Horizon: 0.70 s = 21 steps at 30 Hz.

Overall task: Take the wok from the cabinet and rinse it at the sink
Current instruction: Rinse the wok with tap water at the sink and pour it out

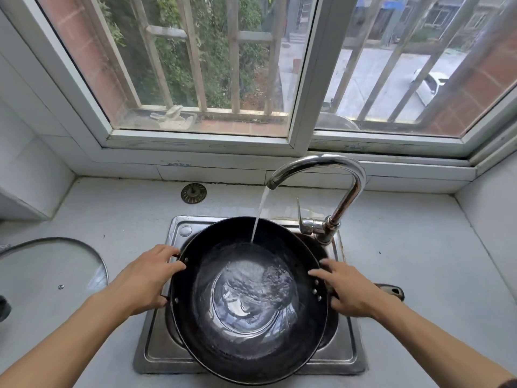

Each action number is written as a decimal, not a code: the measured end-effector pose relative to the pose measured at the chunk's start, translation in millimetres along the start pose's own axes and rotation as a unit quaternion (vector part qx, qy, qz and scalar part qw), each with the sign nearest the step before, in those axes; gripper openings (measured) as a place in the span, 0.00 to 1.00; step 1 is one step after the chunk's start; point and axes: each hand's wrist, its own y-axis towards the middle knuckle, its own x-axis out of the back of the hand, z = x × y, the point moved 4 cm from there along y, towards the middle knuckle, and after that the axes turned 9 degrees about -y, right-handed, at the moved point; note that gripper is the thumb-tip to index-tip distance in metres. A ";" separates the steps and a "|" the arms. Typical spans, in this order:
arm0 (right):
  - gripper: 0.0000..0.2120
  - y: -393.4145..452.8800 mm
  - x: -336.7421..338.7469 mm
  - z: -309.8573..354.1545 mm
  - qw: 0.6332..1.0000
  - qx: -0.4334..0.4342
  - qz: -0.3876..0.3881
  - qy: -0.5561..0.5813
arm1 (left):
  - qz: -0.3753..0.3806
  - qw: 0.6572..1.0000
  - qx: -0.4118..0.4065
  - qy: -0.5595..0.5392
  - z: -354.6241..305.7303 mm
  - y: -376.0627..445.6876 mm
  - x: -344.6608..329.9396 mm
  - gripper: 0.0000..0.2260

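We see the bench (405,247) around the sink (156,343); over the sink, between our fingers, sits the wok (246,357), pooled water beneath the running tap (330,175). Left hand (145,281) curls on its rim; right hand (349,289) grips the far side.

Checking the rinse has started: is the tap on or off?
On. A stream of water falls from the tap into the wok, where water is pooling and rippling.
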 end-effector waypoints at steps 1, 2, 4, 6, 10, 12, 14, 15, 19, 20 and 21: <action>0.35 -3.8 -5.9 -2.7 1.000 0.000 0.016 -0.011 | 0.002 1.000 0.002 0.003 -0.3 -0.2 -0.3 0.36; 0.35 -6.7 -10.8 -4.6 1.000 -0.001 0.021 -0.014 | 0.002 1.000 0.004 0.005 -0.8 -0.6 -0.6 0.36; 0.34 -10.5 -17.0 -6.6 1.000 -0.008 0.009 0.002 | 0.002 1.000 0.009 0.012 -1.7 -0.5 -0.5 0.34; 0.33 -12.0 -22.2 -6.7 1.000 -0.009 -0.020 0.009 | 0.004 1.000 0.008 0.027 -2.4 1.3 0.3 0.33; 0.34 -6.7 -31.7 -6.9 0.995 -0.012 -0.102 0.008 | 0.029 0.998 0.019 0.056 0.6 8.8 -0.4 0.34; 0.34 -4.7 -31.6 -5.9 0.992 -0.017 -0.121 0.005 | 0.034 0.997 0.016 0.067 1.5 12.4 -2.8 0.34; 0.33 -4.1 -29.3 -5.9 0.992 -0.003 -0.127 0.011 | 0.040 0.997 0.015 0.067 3.8 14.8 -5.6 0.34; 0.33 -5.0 -27.5 -7.0 0.992 0.002 -0.127 0.014 | 0.043 0.997 0.013 0.063 4.8 15.5 -6.6 0.34; 0.34 -15.1 -16.9 -13.7 0.989 -0.003 -0.145 0.024 | 0.049 0.998 -0.007 0.030 9.5 18.7 -10.2 0.34; 0.35 -18.5 -13.4 -16.1 0.988 -0.007 -0.152 0.022 | 0.050 0.998 -0.012 0.019 10.5 19.5 -11.2 0.34; 0.35 -22.0 -9.5 -18.6 0.987 -0.008 -0.159 0.015 | 0.052 0.999 -0.017 0.003 11.2 20.1 -12.0 0.33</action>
